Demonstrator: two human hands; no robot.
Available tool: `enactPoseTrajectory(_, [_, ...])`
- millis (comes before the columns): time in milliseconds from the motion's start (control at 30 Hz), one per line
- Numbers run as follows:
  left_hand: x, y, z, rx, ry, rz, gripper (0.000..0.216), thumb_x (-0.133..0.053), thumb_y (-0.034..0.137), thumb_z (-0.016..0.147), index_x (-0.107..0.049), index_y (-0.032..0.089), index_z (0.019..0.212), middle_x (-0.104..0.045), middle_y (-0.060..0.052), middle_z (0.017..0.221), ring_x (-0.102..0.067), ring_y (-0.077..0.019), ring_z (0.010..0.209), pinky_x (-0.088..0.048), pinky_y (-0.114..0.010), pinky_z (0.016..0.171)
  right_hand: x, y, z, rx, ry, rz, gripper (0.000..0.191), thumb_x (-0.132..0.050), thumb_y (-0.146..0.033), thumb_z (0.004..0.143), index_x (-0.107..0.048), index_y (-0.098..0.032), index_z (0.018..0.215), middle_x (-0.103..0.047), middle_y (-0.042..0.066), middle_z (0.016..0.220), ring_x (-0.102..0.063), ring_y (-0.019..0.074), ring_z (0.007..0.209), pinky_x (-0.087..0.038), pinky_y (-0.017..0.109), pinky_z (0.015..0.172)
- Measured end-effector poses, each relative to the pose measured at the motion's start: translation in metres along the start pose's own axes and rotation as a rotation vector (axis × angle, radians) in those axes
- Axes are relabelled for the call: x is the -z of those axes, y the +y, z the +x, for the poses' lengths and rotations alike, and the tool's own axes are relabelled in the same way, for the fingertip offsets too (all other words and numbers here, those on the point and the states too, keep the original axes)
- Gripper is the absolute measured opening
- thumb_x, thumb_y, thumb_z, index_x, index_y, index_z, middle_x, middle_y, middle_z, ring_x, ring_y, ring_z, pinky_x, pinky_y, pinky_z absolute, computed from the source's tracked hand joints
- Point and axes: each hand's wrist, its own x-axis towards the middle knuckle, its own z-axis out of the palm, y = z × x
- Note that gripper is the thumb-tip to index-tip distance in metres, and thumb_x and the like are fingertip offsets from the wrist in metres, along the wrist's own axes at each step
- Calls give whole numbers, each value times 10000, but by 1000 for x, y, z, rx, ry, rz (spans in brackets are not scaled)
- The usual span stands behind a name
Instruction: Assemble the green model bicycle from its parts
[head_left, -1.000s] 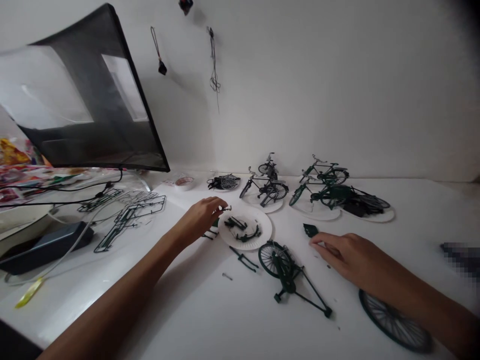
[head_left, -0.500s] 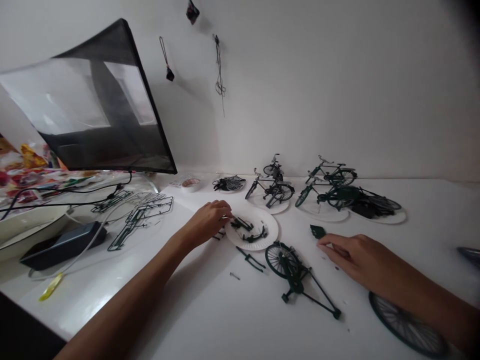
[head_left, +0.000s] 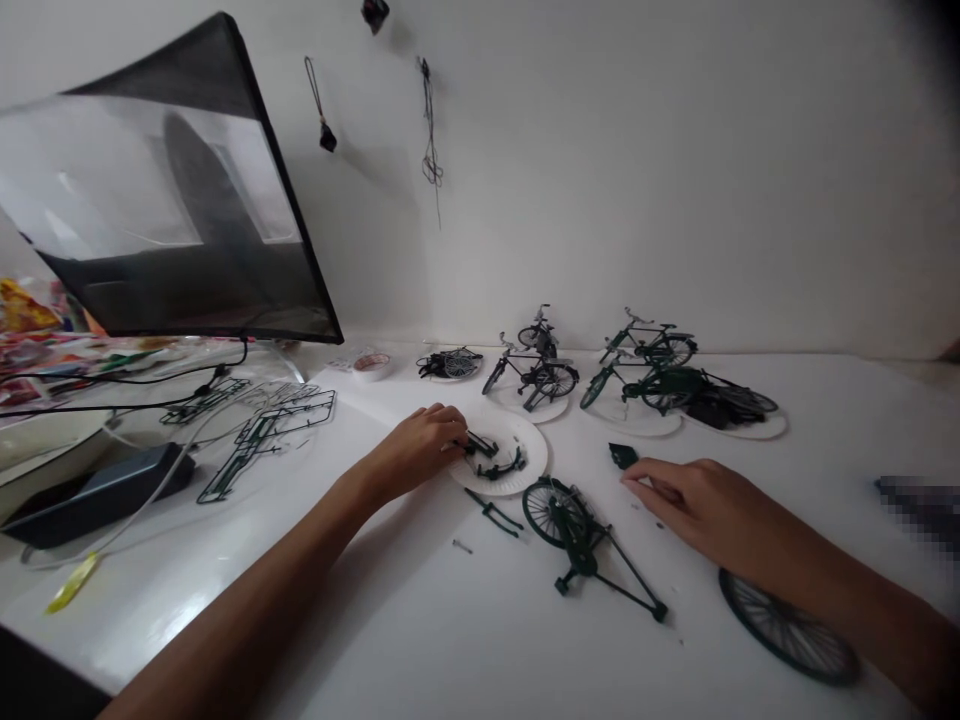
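Observation:
My left hand (head_left: 421, 450) rests at the left rim of a white paper plate (head_left: 529, 450), its pinched fingertips holding a small dark part among the dark green model bicycle parts (head_left: 493, 458). My right hand (head_left: 694, 505) lies relaxed on the white table, fingers apart and empty, nearest a small dark green piece (head_left: 622, 456). Between my hands lies a dark green bicycle frame with one spoked wheel (head_left: 571, 535). A green fork (head_left: 493, 512) and a small screw (head_left: 462, 546) lie near it. A loose spoked wheel (head_left: 787, 628) sits under my right forearm.
Several model bicycles (head_left: 536, 375) stand on paper plates along the white wall. Green parts sprues (head_left: 262, 438) lie at left, below a large monitor (head_left: 169, 190). A dark case (head_left: 97, 495), cables and a tape roll (head_left: 372, 366) are nearby.
My left hand has moved down from above the plate's rim onto its left edge and covers part of it. My right hand stays close to the small green piece.

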Motion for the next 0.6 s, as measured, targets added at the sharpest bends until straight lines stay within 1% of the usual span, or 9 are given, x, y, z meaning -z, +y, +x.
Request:
enactPoseTrajectory(100, [0, -1, 1, -11, 5, -11, 127, -564, 216, 950, -681, 172, 972, -674, -87, 1117, -612, -218, 1010, -495, -388, 889, 1, -2, 0, -14, -88, -32, 342, -432, -421, 988, -704, -217, 965, -584, -6, 558, -535, 152, 509, -375, 265, 526])
enactPoseTrajectory(167, [1, -2, 0, -12, 14, -15, 118, -571, 217, 945, -681, 178, 966, -678, -80, 1118, -617, -218, 1013, -487, -395, 897, 1, -3, 1, -24, -101, -41, 343, -424, -420, 990, -699, -216, 975, -568, -8, 557, -525, 154, 514, -366, 265, 528])
enactPoseTrajectory(233, [2, -2, 0, -11, 27, -18, 114, -575, 215, 940, -681, 182, 969, -681, -74, 1120, -617, -219, 1023, -475, -408, 914, 2, -3, 1, -27, -101, -44, 340, -427, -421, 987, -697, -216, 974, -551, -13, 547, -502, 151, 504, -354, 264, 521])
enactPoseTrajectory(367, [4, -2, -1, -14, 49, -36, 95, -591, 209, 924, -672, 183, 966, -686, -66, 1113, -616, -214, 1033, -457, -409, 937, 4, -4, 0, -34, -84, -35, 320, -441, -415, 981, -696, -221, 971, -574, -10, 571, -506, 150, 516, -351, 260, 523])
enactPoseTrajectory(467, [2, -2, 0, -19, 47, -71, 87, -597, 210, 916, -663, 188, 967, -693, -61, 1085, -629, -202, 988, -464, -395, 910, 6, -6, -1, -30, -89, -16, 323, -437, -408, 985, -697, -217, 965, -575, -7, 579, -513, 152, 525, -353, 260, 526])
enactPoseTrajectory(600, [0, 1, 0, -28, 36, -126, 72, -615, 212, 897, -660, 192, 949, -704, -46, 989, -640, -180, 900, -469, -376, 898, 5, -8, -1, -35, -88, -1, 338, -431, -412, 987, -698, -209, 943, -549, -7, 570, -490, 154, 521, -341, 261, 517])
